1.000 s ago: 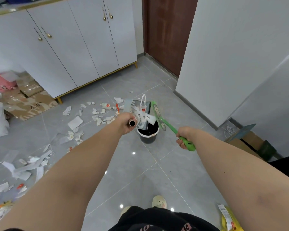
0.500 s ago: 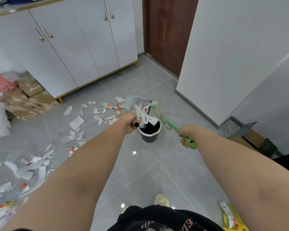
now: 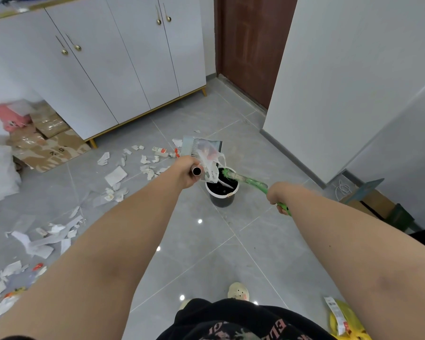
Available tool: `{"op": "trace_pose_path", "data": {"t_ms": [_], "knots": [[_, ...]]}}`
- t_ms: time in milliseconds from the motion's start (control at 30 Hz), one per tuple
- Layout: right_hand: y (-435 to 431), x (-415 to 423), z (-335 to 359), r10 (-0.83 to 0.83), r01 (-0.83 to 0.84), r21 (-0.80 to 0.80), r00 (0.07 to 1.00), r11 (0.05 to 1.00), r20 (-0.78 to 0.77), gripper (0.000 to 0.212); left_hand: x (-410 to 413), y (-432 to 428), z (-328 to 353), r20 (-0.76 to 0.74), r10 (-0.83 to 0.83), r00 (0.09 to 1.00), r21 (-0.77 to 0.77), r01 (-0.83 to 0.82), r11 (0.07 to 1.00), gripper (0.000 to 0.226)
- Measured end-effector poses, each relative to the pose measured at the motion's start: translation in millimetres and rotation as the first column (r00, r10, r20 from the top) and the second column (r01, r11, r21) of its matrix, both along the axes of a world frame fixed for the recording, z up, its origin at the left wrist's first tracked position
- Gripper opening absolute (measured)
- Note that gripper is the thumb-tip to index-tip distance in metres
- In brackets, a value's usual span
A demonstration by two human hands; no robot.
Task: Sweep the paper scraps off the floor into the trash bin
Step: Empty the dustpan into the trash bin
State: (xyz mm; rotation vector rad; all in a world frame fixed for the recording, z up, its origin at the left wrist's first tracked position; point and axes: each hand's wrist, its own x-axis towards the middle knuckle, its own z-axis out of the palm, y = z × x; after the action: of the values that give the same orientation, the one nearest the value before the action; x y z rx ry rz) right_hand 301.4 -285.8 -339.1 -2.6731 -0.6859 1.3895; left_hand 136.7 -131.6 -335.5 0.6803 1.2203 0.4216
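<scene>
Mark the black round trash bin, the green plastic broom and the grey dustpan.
black round trash bin [image 3: 222, 202]: head view, outer wall.
green plastic broom [image 3: 257, 184]: head view, handle.
grey dustpan [image 3: 187, 143]: head view, upper corner.

The brush [image 3: 253, 182] is green, the trash bin [image 3: 222, 201] black with white rim, paper scraps [image 3: 115, 176] white, floor [image 3: 206, 253] grey.

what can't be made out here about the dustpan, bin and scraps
Head view only.
Inside the trash bin: dark, covered by paper and the brush head; fill unknown.
What the dustpan holds: motion-blurred.
Fingers of the right hand: mostly behind its wrist.
Leftmost floor scraps: cut by the frame edge.
</scene>
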Motion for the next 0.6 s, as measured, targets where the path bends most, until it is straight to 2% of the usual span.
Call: {"op": "trace_pose_path", "data": {"t_ms": [33,67,200,300,400,533,600], "knots": [[0,0,-1,0.032,-0.031,-0.033,0.999,0.999,0.030,0.015,0,0,-1,0.003,0.004,1.000,-0.004,-0.003,1.000,0.025],[-2,-1,-1,0.064,-0.060,-0.067,0.996,0.996,0.064,0.016,0,-1,-1,0.008,0.008,1.000,-0.010,-0.008,1.000,0.025],[0,0,4,0.205,-0.194,-0.077,0.963,0.978,0.176,0.024,1,-1,1,0.017,0.016,1.000,-0.004,-0.016,1.000,0.028],[5,2,5,0.256,-0.228,-0.136,0.932,0.964,0.256,0.045,3,0,1,0.004,0.008,1.000,0.001,-0.008,1.000,0.030],[6,4,7,0.331,-0.277,-0.209,0.895,0.938,0.299,0.044,6,-2,-1,-0.004,0.012,1.000,0.002,-0.012,1.000,0.030],[3,12,5,0.300,-0.263,-0.154,0.901,0.952,0.313,0.041,14,-9,-10,0.001,-0.016,1.000,-0.010,0.016,1.000,0.029],[1,15,1,0.215,-0.189,-0.111,0.926,0.976,0.310,0.036,16,-10,-14,0.031,-0.003,1.000,-0.035,0.004,0.999,0.028]]}}
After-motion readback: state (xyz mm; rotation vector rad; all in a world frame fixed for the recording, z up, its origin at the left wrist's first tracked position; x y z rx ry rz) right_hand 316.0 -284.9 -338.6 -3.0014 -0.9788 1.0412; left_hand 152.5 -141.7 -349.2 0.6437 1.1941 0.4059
